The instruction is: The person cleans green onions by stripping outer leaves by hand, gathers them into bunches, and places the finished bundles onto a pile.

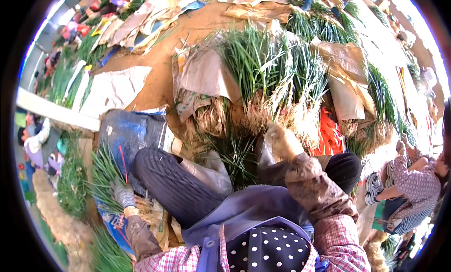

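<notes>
My left hand (124, 195), in a grey glove, is closed around a bunch of green onions (104, 171) at the left, its fingertips partly lost among the leaves. Red ties (122, 163) show near that bunch. My right hand (284, 142), in a pale dirty glove, is in front of the roots of a large heap of green onions (263, 60). Its fingers are curled; whatever they hold is hidden. Loose green leaves (235, 157) lie between my boots, below the heap.
Orange-red strips (330, 135) hang right of the heap. A dark blue covered block (129, 138) stands by my left knee. Sacking (206, 74) partly covers the onions. A person (413, 187) sits close by at the right; more people (42, 140) are at the far left.
</notes>
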### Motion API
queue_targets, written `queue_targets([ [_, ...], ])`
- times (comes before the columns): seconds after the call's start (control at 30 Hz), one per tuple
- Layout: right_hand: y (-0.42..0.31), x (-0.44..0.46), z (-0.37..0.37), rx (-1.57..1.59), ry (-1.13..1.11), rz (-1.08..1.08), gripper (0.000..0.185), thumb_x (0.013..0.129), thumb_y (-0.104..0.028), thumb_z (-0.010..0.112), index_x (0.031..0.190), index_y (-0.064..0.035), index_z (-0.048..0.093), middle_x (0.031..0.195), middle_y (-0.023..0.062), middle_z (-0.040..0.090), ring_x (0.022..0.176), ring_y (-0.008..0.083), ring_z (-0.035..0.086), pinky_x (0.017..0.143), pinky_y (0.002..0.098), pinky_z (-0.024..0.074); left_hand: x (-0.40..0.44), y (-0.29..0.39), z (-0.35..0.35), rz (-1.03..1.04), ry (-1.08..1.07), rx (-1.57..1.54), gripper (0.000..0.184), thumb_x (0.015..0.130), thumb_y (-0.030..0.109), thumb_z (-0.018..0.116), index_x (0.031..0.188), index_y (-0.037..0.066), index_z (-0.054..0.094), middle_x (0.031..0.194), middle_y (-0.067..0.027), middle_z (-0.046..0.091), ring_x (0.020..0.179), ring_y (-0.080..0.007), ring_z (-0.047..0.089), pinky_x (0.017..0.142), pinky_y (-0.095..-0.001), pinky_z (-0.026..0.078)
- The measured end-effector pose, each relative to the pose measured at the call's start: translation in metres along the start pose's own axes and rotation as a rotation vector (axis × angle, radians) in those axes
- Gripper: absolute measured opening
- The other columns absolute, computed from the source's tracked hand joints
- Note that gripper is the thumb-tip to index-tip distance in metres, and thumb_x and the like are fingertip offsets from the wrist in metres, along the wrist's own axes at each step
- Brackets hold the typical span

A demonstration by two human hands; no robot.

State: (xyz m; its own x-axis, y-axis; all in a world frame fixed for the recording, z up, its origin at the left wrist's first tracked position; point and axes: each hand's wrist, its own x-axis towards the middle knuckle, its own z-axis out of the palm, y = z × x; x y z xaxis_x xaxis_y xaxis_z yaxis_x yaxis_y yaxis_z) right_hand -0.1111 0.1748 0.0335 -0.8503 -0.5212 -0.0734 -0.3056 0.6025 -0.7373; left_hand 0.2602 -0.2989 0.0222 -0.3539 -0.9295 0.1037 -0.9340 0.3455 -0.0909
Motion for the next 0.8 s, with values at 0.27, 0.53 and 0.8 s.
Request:
queue_targets([
  [0.27, 0.004, 0.155, -0.064, -0.277, 0.164, 0.66, 0.045, 0.087, -0.047, 0.058, 0.09, -0.0037, 0.07, 0.078, 0.0087, 0.069, 0.067, 0.0177, 0.067, 0.069, 0.0289, 0.0537, -0.06, 0.251, -0.164, 0.799, 0.229, -1.038, 0.029, 0.081, 0.013, 0.065, 0.107, 0.001, 0.061, 0.114, -0.0141, 0.059, 0.112, -0.0308, 0.053, 0.101, -0.0408, 0.037],
  [0.53, 0.068, 0.139, -0.035, -0.211, 0.263, 0.507, 0.021, 0.085, -0.024, 0.061, 0.087, -0.0042, 0.067, 0.079, 0.0145, 0.067, 0.064, 0.0179, 0.065, 0.058, 0.029, 0.055, -0.124, 0.353, -0.116, 0.932, -0.356, -1.222, 0.03, 0.076, 0.01, 0.069, 0.104, 0.003, 0.063, 0.106, -0.0134, 0.063, 0.105, -0.0297, 0.057, 0.095, -0.0366, 0.043],
  [0.8, 0.019, -0.016, -0.01, -0.167, -0.887, 0.021, 0.032, 0.09, -0.029, 0.049, 0.082, -0.0032, 0.066, 0.08, 0.0168, 0.065, 0.067, 0.0267, 0.065, 0.07, 0.0366, 0.0543, -0.139, 0.398, -0.058, 0.515, -1.083, -1.483, 0.032, 0.085, 0.007, 0.065, 0.114, -0.003, 0.057, 0.106, -0.0097, 0.064, 0.095, -0.0131, 0.059, 0.088, -0.0257, 0.047],
])
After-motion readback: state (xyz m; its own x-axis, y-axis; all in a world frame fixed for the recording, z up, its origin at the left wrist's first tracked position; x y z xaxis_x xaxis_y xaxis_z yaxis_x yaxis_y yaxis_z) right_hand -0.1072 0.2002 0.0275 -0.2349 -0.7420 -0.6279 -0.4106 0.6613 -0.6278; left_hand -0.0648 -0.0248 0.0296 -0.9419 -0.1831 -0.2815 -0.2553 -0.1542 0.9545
